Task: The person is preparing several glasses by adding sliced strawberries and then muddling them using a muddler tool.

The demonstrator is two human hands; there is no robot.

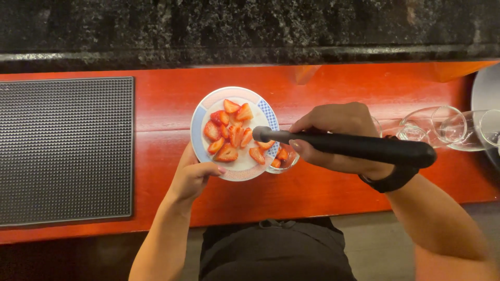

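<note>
A glossy red-orange wooden counter (333, 83) runs across the view, backed on the far side by a dark speckled stone ledge (250, 26). Near the middle, a round plate (204, 115) with a white centre and a rim of pale blue, pink and blue-checked panels is tilted up off the counter. It carries sliced strawberries (229, 132), red wedges with paler cut faces, spread loosely over the centre. The left hand (194, 177) grips the plate's near edge, thumb lying over the rim. Just right of the plate, touching its lower right rim, sits a small clear glass (283, 158) with a few strawberry pieces inside. The right hand (336, 136) is closed around a long, smooth, matte black muddler (354, 145); its grey rounded tip reaches over the plate's right edge among the slices. A black band circles the right wrist. Further right, clear stemmed glasses (448, 125) lie on their sides, and a grey round tray edge (487, 88) shows at the far right. On the left lies a black rubber bar mat (65, 151), square and covered in fine studs.
</note>
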